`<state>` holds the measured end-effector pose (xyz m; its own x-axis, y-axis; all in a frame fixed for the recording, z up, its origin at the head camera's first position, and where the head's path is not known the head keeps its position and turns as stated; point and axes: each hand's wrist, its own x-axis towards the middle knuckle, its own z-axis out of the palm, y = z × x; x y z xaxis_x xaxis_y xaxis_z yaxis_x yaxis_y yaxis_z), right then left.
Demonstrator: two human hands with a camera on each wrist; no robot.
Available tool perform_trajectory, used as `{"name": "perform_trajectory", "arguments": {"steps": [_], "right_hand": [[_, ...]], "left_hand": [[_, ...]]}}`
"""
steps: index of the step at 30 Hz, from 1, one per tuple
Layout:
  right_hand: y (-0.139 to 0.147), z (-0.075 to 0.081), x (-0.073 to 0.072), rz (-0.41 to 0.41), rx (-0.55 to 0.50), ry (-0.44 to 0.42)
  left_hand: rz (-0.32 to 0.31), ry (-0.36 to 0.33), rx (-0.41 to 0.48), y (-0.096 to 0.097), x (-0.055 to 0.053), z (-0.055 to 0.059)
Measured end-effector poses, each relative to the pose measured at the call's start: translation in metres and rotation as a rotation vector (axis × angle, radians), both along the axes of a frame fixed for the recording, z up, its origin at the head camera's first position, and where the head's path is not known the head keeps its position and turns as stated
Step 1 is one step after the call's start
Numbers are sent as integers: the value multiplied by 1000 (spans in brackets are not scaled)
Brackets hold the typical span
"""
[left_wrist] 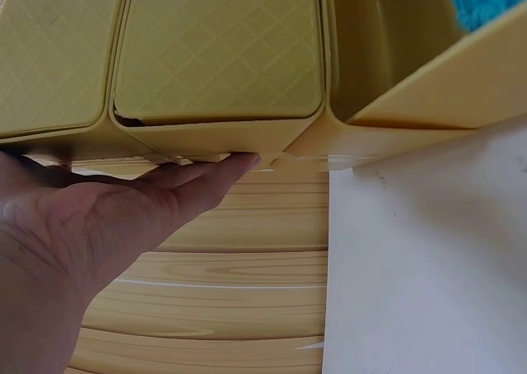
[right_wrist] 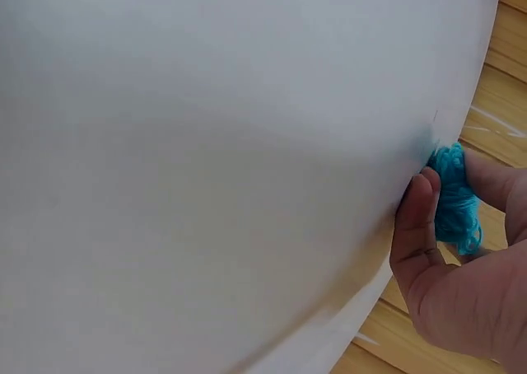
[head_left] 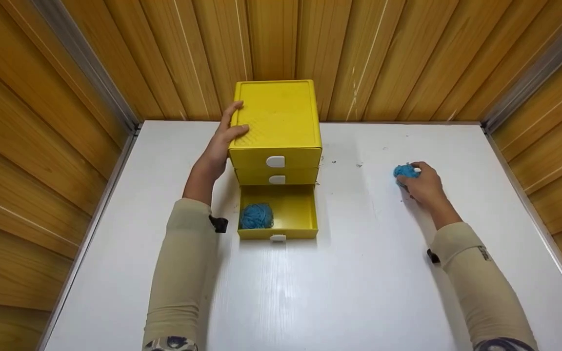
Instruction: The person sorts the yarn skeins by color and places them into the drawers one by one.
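A yellow three-drawer box (head_left: 276,114) stands upright toward the back of the white table, its bottom drawer (head_left: 293,219) pulled out. Inside that drawer, on its left side, lies a blue ball of yarn (head_left: 256,216). My left hand (head_left: 218,146) rests against the box's left side, with the thumb and a fingertip over the top edge. The left wrist view shows that hand (left_wrist: 123,209) with its fingers extended along the side wall. Off to the right, my right hand (head_left: 425,185) pinches a smaller blue ball of yarn (right_wrist: 455,199) between thumb and fingers, at the table's surface.
The white table (head_left: 349,292) is bordered by wood-patterned panels (head_left: 369,58) at the back and on both sides. Small dark marks (head_left: 359,165) dot the table right of the box. White tabs (head_left: 276,162) mark the drawer fronts.
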<state>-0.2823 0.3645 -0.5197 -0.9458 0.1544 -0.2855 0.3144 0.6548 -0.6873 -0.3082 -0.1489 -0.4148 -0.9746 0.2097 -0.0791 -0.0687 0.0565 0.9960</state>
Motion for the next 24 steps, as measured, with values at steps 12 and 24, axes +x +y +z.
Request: {"name": "perform_trajectory", "arguments": {"steps": [12,24], "right_hand": [[-50,26,22,31,-11,194],[-105,49,58,128,-75,323]], "left_hand": [[3,-2,-4,-1,0,0],[0,-2,7,0,0,0]]}}
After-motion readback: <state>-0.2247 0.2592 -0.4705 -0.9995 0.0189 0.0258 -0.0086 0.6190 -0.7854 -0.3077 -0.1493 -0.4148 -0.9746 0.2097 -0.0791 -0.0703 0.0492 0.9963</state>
